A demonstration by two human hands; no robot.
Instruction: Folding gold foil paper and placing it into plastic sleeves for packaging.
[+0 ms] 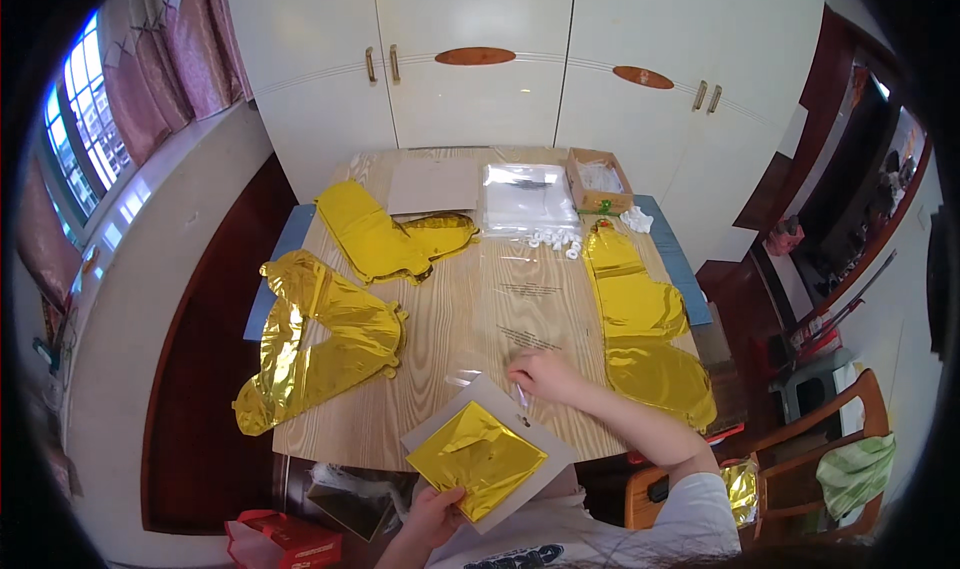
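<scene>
My left hand (pixel 436 515) grips the lower corner of a grey card (pixel 550 456), with its thumb on a folded gold foil balloon (pixel 476 457) that lies flat on it. The card is held tilted at the near edge of the table. My right hand (pixel 545 375) is just beyond the card, its fingers pinched at the near end of a clear plastic bag (pixel 530 309). That bag has dark print and lies flat on the wood. A bit of clear plastic shows below the fingertips.
Flat gold foil balloons lie at left (pixel 350 314), far left (pixel 375 234) and right (pixel 645 309). Grey cards (pixel 433 187), a stack of clear bags (pixel 527 194), small white rings (pixel 560 241) and a cardboard box (pixel 603 205) line the back. A wooden chair (pixel 800 449) stands right.
</scene>
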